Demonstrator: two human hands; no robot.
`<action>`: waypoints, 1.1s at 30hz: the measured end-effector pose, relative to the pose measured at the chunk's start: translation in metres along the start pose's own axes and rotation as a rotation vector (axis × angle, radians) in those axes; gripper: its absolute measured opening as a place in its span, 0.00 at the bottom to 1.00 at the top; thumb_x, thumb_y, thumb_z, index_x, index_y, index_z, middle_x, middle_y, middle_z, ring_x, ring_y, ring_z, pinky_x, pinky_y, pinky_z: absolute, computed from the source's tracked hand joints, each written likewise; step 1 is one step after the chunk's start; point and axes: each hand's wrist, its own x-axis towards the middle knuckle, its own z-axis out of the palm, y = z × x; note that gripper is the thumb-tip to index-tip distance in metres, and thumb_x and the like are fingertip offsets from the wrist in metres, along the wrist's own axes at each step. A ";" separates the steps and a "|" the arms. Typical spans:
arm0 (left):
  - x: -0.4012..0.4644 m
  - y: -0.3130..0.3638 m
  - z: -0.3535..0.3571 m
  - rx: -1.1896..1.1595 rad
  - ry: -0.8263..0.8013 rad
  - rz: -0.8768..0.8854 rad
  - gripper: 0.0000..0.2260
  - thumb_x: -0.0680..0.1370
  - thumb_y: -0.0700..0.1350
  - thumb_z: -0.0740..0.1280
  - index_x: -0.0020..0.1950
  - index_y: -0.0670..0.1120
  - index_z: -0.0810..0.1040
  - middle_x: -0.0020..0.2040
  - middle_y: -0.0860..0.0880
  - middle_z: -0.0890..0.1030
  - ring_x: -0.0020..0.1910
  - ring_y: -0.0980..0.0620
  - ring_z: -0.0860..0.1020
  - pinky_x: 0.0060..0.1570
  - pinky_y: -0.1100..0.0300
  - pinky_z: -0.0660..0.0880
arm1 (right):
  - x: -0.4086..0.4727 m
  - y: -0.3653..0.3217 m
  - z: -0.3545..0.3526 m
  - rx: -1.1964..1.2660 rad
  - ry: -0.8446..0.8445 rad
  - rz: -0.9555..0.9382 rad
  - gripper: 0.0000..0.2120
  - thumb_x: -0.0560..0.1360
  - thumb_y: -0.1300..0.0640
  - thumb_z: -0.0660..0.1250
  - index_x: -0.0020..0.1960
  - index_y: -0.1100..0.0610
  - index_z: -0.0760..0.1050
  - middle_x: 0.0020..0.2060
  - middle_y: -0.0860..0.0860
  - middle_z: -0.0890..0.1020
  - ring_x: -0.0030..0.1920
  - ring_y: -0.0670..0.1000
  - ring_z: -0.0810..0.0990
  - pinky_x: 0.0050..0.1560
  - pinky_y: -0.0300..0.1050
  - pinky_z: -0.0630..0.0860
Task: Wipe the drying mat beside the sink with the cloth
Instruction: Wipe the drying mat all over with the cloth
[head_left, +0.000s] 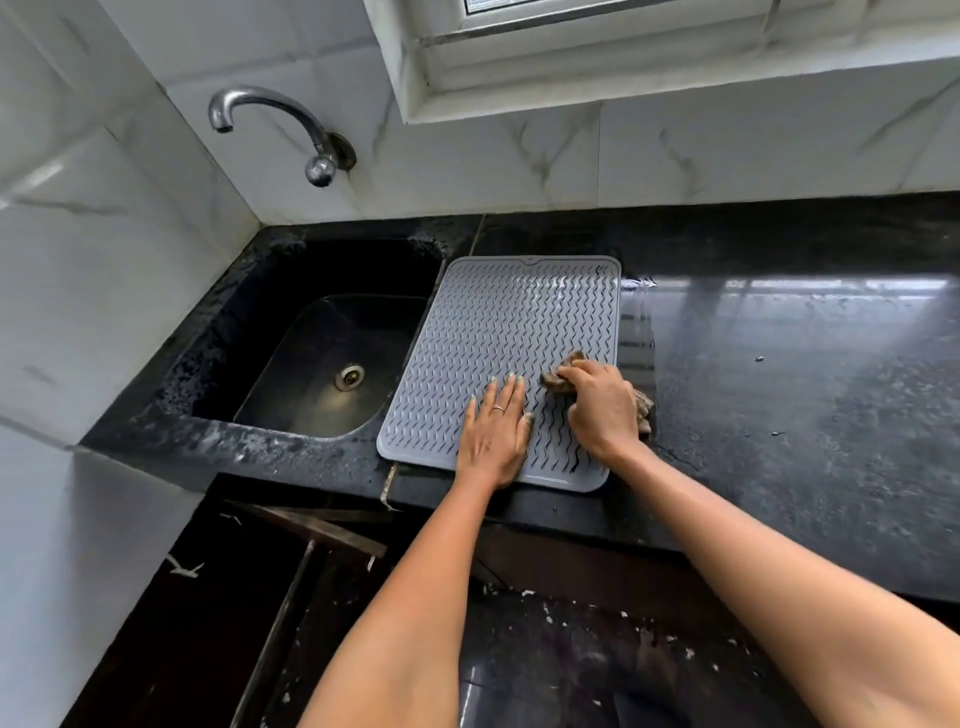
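Grey and ribbed, the drying mat (498, 332) lay on the black counter (779, 389), just right of the sink (311, 364) under the wall tap (280, 124). The left hand (496, 431) pressed flat on the mat with straight fingers, while the right hand (600, 410) gripped the brown cloth (563, 371) at the mat's right edge.

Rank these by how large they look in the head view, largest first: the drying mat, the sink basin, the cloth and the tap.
1. Drying mat
2. Sink basin, roughly comparable to the mat, so that order is unsure
3. Tap
4. Cloth, mostly hidden under the right hand, so its true size is unclear
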 end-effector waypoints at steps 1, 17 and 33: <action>-0.002 0.000 0.001 -0.004 0.009 -0.005 0.24 0.83 0.53 0.46 0.78 0.50 0.44 0.79 0.50 0.47 0.78 0.49 0.45 0.76 0.49 0.42 | -0.001 0.003 0.003 -0.033 -0.036 -0.006 0.21 0.70 0.71 0.62 0.59 0.56 0.78 0.58 0.52 0.80 0.56 0.56 0.75 0.55 0.52 0.70; 0.003 -0.005 -0.001 -0.139 0.027 -0.019 0.22 0.84 0.51 0.46 0.78 0.49 0.49 0.79 0.50 0.50 0.78 0.49 0.47 0.75 0.51 0.43 | -0.023 -0.024 -0.007 0.192 0.007 0.099 0.18 0.69 0.68 0.62 0.52 0.52 0.82 0.52 0.50 0.83 0.53 0.55 0.78 0.53 0.51 0.74; 0.007 -0.022 -0.020 -0.040 0.069 -0.051 0.23 0.81 0.52 0.54 0.75 0.48 0.61 0.76 0.49 0.61 0.74 0.46 0.60 0.69 0.47 0.60 | -0.036 -0.030 -0.013 0.539 -0.115 0.407 0.13 0.63 0.67 0.59 0.36 0.56 0.81 0.36 0.53 0.85 0.41 0.57 0.81 0.42 0.49 0.79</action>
